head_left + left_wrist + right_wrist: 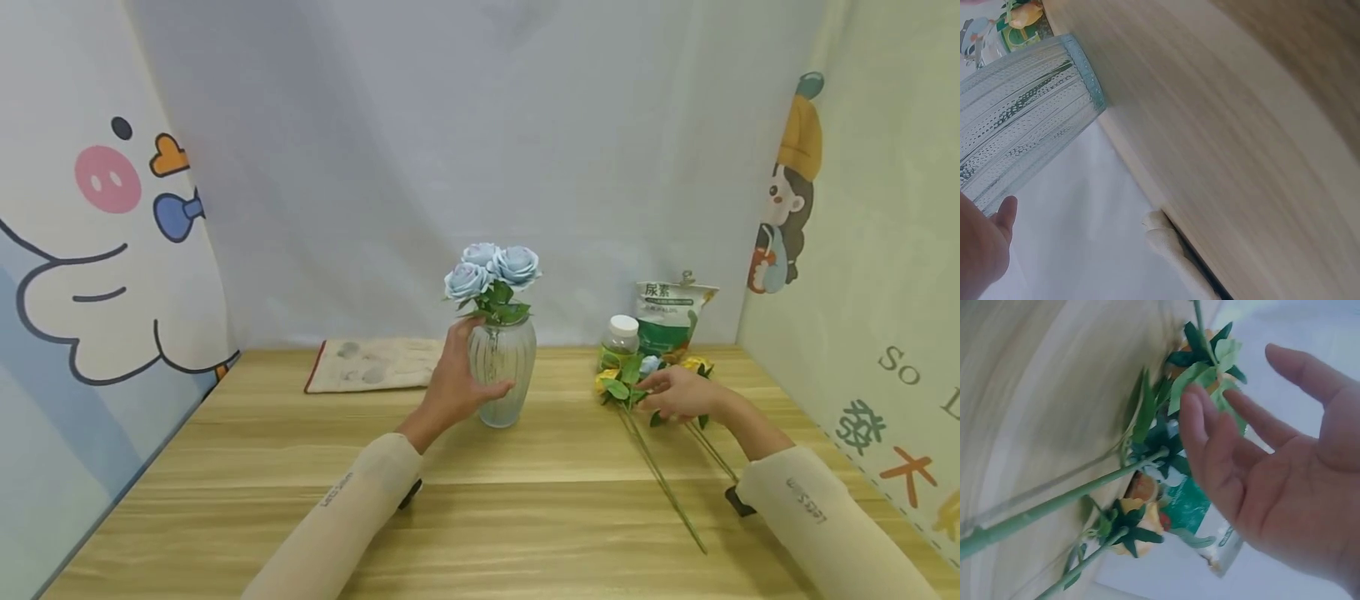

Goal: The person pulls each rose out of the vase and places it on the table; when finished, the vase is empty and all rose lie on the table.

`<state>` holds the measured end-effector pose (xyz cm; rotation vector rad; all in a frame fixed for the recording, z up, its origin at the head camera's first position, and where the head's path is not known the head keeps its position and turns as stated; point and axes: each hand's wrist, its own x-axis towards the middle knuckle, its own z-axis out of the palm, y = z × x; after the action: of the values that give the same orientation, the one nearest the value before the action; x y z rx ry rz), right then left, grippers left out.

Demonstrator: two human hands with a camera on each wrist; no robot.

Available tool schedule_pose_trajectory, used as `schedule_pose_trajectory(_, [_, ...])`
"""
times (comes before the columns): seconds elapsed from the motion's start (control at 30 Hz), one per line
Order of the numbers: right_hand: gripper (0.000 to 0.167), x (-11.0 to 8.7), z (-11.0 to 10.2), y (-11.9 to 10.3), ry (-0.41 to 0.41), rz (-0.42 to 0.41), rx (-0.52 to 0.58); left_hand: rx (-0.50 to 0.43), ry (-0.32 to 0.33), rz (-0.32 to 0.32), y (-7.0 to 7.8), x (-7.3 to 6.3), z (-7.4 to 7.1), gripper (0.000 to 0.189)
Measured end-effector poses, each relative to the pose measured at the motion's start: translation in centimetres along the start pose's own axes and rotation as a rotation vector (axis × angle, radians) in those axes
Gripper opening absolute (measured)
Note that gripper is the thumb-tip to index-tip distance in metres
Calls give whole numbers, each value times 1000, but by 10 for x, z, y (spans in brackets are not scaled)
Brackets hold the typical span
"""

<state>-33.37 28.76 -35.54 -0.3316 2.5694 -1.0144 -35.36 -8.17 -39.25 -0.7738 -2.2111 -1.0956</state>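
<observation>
My left hand (459, 375) holds a ribbed clear glass vase (510, 367) by its side, thumb across the front and fingers behind the neck. Light-blue artificial roses (491, 271) with green leaves stand in the vase. In the left wrist view the ribbed vase wall (1029, 106) and its base show beside the hand. My right hand (682, 393) is over the loose artificial flowers at the right, fingers loosely bent. A yellow rose (606, 381), a blue rose (649, 364) and another yellow rose (697, 365) lie there. In the right wrist view its fingertips overlap green leaves (1194, 381).
Behind the loose flowers stand a white-capped jar (623, 329) and a green-and-white pouch (671, 317) with a clip on top. A beige cloth (371, 364) with a red edge lies back left. Long flower stems (663, 479) reach toward the table's front. Printed curtains enclose the table.
</observation>
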Motion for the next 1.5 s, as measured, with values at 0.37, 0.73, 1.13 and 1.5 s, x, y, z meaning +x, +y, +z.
schedule_pose_trajectory(0.37, [48,-4,13,-27,294,-15,-239,18,8,11,-3,-2,3,100])
schedule_pose_trajectory(0.73, [39,0,39,-69,499,-255,16,31,23,16,-2,0,2,100])
schedule_pose_trajectory(1.13, [16,13,70,-118,644,-487,106,32,20,15,-2,-1,1,101])
schedule_pose_trajectory(1.5, [24,27,73,-162,674,-681,89,16,25,14,-1,-1,1,99])
